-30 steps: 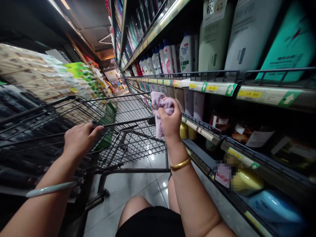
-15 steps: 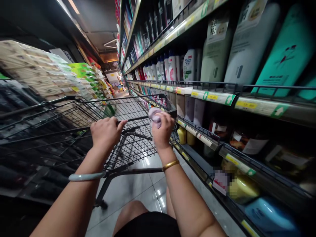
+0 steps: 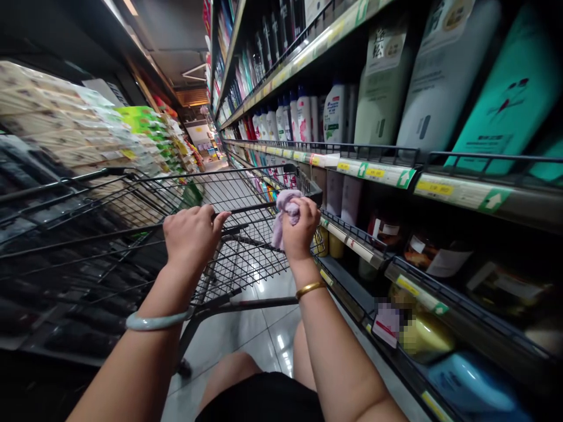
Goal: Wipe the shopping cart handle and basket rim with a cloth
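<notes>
A black wire shopping cart stands in front of me in a shop aisle. My left hand is closed around the cart's handle bar, with a pale bangle on that wrist. My right hand grips a crumpled pale purple cloth at the right end of the same bar, and a gold bangle sits on its wrist. The cloth hangs a little below my fingers. The cart's basket looks empty.
Shelves on the right carry bottles and refill pouches behind wire rails, with yellow price tags along the edges. Stacked packs fill the left side. The glossy tiled floor runs ahead down the narrow aisle.
My left hand slid right along the handle bar. My right hand came down from beside the shelf and now holds the cloth at the bar's right end.
</notes>
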A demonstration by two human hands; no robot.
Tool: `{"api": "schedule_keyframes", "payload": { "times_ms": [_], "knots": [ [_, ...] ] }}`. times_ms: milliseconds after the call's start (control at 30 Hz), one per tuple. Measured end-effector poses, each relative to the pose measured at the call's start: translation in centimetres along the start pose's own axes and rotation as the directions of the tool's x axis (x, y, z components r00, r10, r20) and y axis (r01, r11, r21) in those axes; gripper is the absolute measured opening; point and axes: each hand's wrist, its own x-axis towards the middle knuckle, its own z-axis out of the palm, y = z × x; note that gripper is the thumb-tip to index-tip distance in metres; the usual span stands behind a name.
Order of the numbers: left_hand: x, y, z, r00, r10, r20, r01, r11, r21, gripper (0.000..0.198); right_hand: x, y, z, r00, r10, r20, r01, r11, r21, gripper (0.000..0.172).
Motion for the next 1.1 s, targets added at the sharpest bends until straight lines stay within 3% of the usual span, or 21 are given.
{"api": "schedule_keyframes", "payload": {
  "times_ms": [100,233,333,433,533,600,800,1100],
  "knots": [
    [-0.2,0.3,-0.2,1.0,-0.019,-0.006,0.019,1.0,-0.004,0.058,0.4,0.4,-0.3,0.992,0.049,-0.114,-0.047,0.999,0.022,0.02],
    [-0.1,-0.4,-0.3,1.0,0.012,0.028,-0.009,0.995,-0.098,0.055,-0.1,0.4,-0.2,0.99,0.048,-0.13,-0.046,0.999,0.016,0.018],
    [-0.2,-3.5,-0.1,1.0,0.002,0.031,0.003,0.985,-0.17,0.053,-0.3,0.7,-0.1,0.993,0.062,-0.099,-0.061,0.998,0.015,0.02],
    [-0.9,-8.1,0.4,0.996,-0.083,0.031,0.085,0.995,-0.054,0.055,-0.4,0.9,0.2,0.993,0.078,-0.086,-0.077,0.997,0.013,0.021],
    [-1.5,-11.6,0.7,0.993,-0.044,0.107,0.037,0.997,0.065,0.055,-0.6,1.0,0.5,0.994,0.069,-0.084,-0.069,0.998,0.008,0.022],
    [-1.6,-12.6,0.7,0.99,-0.009,0.143,-0.003,0.997,0.081,0.052,-0.8,1.0,0.8,0.994,0.063,-0.085,-0.064,0.998,-0.001,0.023],
    [-1.9,-11.5,0.2,0.993,-0.007,0.115,-0.002,0.996,0.084,0.052,-0.7,1.4,0.9,0.99,0.062,-0.129,-0.067,0.997,-0.036,0.022],
    [-4.5,-8.9,-2.2,0.999,0.019,0.03,-0.022,0.997,0.078,0.054,0.7,2.7,-0.2,0.979,0.104,-0.173,-0.107,0.994,-0.009,0.026]
  ]
}}
